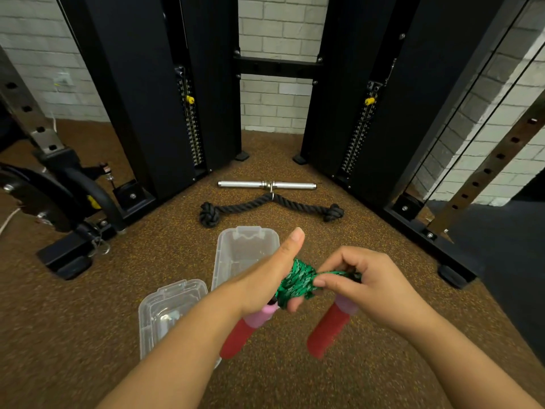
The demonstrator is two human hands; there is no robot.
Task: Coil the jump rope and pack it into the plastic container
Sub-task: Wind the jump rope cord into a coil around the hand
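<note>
The green jump rope is wound in a tight coil around the fingers of my left hand, whose thumb points up. One red handle with a pink collar hangs below that hand. My right hand pinches the rope's free end beside the coil, and the second red handle hangs under it. The clear plastic container lies open on the floor just behind my left hand. Its clear lid rests to the left, partly under my left forearm.
A steel bar handle and a black rope attachment lie on the brown speckled floor beyond the container. Black cable-machine columns stand left and right, with a weight plate and frame foot at the left.
</note>
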